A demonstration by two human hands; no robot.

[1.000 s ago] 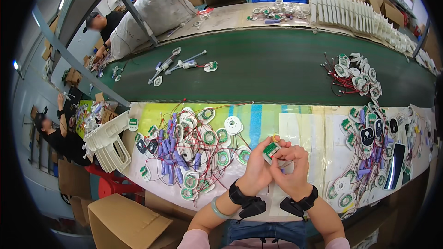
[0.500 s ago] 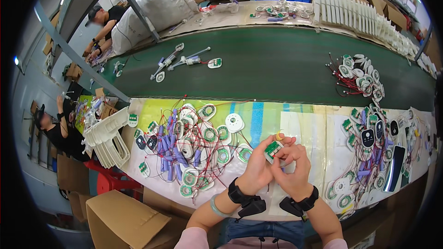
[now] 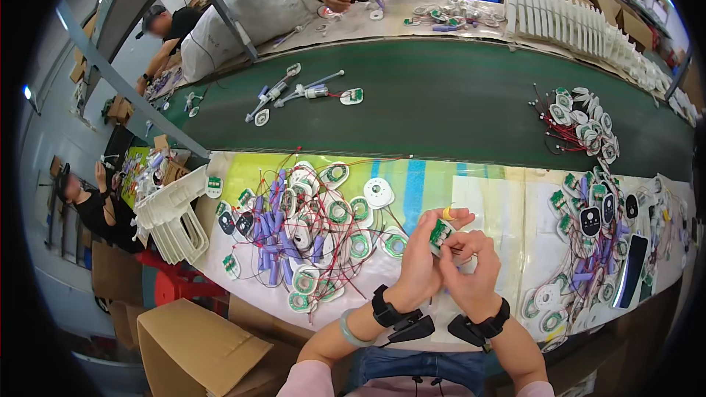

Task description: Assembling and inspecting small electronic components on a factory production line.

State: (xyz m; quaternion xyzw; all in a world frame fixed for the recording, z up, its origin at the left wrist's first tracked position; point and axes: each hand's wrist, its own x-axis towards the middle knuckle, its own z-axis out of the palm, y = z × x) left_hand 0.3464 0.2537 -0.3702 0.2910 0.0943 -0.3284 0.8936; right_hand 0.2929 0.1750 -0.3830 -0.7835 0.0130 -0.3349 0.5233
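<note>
Both hands (image 3: 450, 259) pinch a small green circuit board (image 3: 440, 232) beside wired parts (image 3: 305, 231).

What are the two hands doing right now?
Left hand: closed, holding a small green circuit board.
Right hand: fingers curled, pinching at the same board.

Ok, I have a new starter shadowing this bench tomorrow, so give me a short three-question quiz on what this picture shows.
1. True or false: both hands meet on the small green circuit board.
2. Which side of the worker has the pile of purple cells and red wires? A) left B) right C) across the belt
3. What lies on the green conveyor belt near its far left end?

Key: 1. True: the left hand and right hand both pinch it. 2. A. 3. Long white wired assemblies.
</note>
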